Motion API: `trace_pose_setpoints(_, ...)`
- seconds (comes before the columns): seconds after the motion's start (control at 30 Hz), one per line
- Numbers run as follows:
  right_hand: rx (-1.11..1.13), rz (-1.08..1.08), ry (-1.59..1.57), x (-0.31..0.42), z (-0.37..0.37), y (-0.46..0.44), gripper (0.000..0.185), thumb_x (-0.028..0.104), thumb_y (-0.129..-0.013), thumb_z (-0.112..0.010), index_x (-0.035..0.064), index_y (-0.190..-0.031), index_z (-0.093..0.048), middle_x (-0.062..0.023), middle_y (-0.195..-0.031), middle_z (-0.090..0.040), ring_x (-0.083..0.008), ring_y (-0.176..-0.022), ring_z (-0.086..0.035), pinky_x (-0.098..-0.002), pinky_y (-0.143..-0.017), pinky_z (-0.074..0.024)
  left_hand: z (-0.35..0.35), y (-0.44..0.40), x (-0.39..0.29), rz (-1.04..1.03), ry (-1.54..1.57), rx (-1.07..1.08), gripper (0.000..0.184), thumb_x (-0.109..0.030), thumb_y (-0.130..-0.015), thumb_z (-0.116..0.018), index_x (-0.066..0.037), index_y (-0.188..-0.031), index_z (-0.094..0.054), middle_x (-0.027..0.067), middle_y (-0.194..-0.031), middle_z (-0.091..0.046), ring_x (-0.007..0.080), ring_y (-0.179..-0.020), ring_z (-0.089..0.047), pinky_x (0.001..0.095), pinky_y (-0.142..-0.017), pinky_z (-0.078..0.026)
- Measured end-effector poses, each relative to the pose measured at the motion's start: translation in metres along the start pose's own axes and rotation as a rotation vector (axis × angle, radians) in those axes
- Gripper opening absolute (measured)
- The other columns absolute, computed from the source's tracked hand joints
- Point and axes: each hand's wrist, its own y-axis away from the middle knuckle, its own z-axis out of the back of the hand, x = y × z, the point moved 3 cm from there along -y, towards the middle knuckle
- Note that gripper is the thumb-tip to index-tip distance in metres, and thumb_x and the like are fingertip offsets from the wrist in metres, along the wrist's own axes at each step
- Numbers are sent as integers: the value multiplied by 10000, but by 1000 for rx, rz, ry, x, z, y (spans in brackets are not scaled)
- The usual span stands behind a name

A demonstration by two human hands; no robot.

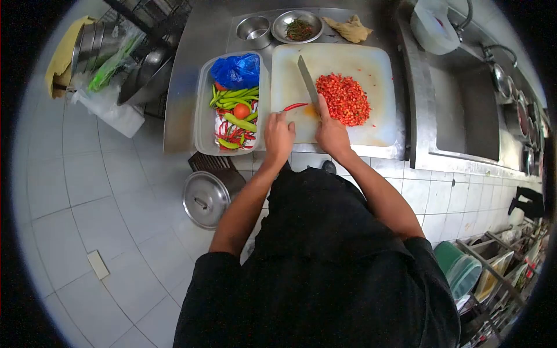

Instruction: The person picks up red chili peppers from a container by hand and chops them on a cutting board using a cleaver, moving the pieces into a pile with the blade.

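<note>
On the white cutting board (pixel 377 64) lies a heap of chopped red chili (pixel 343 100). My right hand (pixel 332 132) is closed round the handle of a knife (pixel 307 80), whose blade points up and to the left, left of the heap. My left hand (pixel 279 138) is at the board's left edge, its fingers closed at the stem end of a red chili (pixel 296 107). Left of the board, a clear plastic container (pixel 203 116) holds green chilies (pixel 241 123), red chilies, a tomato (pixel 241 111) and a blue plastic bag (pixel 236 71).
Behind the board are a metal pot (pixel 253 32), a metal bowl (pixel 278 26) with stems and a brown cloth (pixel 350 28). A sink (pixel 467 107) is at the right. A lidded pot (pixel 206 200) stands below the counter. Part of another person (pixel 528 203) shows far right.
</note>
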Motion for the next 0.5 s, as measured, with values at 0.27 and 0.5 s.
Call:
trace_pose_setpoints(0.27, -12, 42, 42, 1, -2, 1, 853, 43, -864, -512, 145, -1599, -90, -275, -773, -675, -434, -697, -675, -532, -670, -528, -3, -3, 7, -7, -58, -154, 386, -42, -852, -642, 34, -1228, -604, 210, -1124, -577, 429, -995, -608, 499, -859, -502)
trace_pose_setpoints(0.5, 66, 48, 46, 2, 16, -8, 815, 62, -898, -534, 156, -1595, -122, -316, -908, -677, -480, -783, -667, -547, -761, -520, -12, -26, 5, 54, -246, -43, 191, -35, -879, -581, 8, -1057, -636, 184, -1171, -554, 322, -848, -669, 442, -711, -569)
